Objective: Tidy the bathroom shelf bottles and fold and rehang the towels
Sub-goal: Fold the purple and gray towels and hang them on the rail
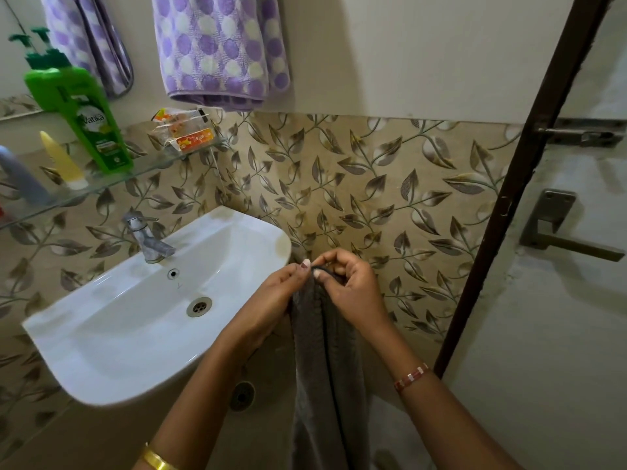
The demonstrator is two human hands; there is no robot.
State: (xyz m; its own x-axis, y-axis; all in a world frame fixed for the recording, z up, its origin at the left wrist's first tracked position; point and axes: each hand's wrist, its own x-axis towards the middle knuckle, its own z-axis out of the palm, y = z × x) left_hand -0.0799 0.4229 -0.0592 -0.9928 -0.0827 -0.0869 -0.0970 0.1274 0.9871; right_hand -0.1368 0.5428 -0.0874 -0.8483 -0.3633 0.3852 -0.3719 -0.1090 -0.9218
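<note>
Grey towel (325, 361) hangs from my fingers beside the sink (142, 300): left hand (271, 300) and right hand (349, 290) pinch its top edge together. Folding in progress, rehanging outstanding. Purple towel (220, 49) already hung; shelf (142, 171) bottles, green bottle (88, 117) included, appear upright.

Two bare forearms being shown without sleeves, a gold bangle (156, 458) being worn on the left wrist, a red-and-white beaded bracelet (411, 377) being worn on the right wrist, fingernails being painted pale
</note>
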